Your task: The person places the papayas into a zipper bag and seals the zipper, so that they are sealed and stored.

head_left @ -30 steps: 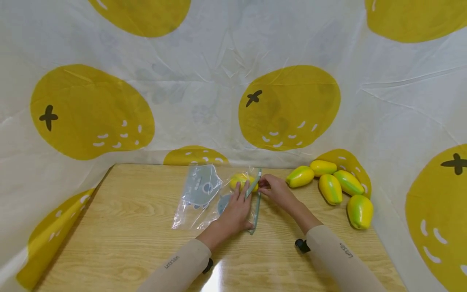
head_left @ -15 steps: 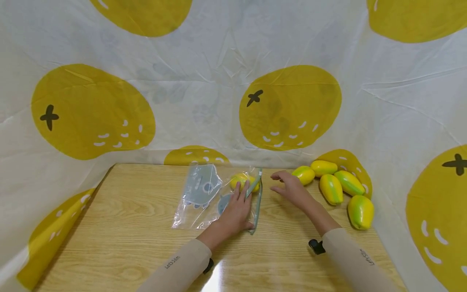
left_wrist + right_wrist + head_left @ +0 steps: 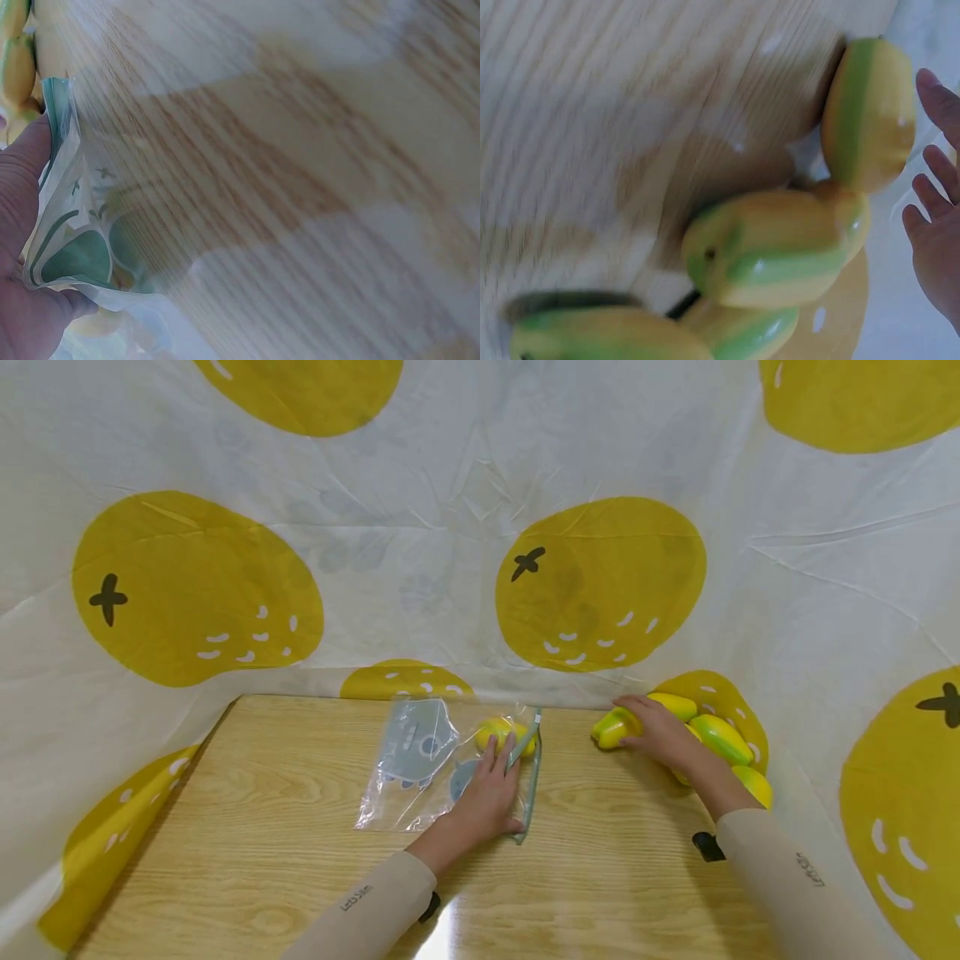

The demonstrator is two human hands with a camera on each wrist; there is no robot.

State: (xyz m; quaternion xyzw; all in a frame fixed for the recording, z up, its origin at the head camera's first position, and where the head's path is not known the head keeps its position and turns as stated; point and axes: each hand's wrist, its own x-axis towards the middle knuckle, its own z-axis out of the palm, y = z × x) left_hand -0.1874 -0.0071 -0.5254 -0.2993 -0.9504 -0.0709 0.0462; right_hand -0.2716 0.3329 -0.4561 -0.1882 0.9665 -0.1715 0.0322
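My left hand (image 3: pixel 487 797) lies on a clear zip bag (image 3: pixel 416 810) with printed blue-grey figures, fingers extended across it near its green-edged mouth. In the left wrist view the thumb and a finger stand at two sides of that mouth (image 3: pixel 60 161), which gapes between them. One yellow papaya (image 3: pixel 491 732) is inside the bag. To the right, my right hand (image 3: pixel 660 735) reaches over another yellow-green papaya (image 3: pixel 611 728), fingertips at its far side and thumb at its near side. In the right wrist view the fingers (image 3: pixel 934 196) are spread, with that papaya mostly out of frame.
Several more papayas (image 3: pixel 722 739) lie close together at the right rear of the wooden table (image 3: pixel 285 877), partly behind my right arm. A white cloth (image 3: pixel 420 568) printed with yellow fruit hangs along the back and sides.
My right hand has moved right from the bag's mouth, passing over the table to the leftmost papaya of the group. The left hand and the bag have stayed in place.
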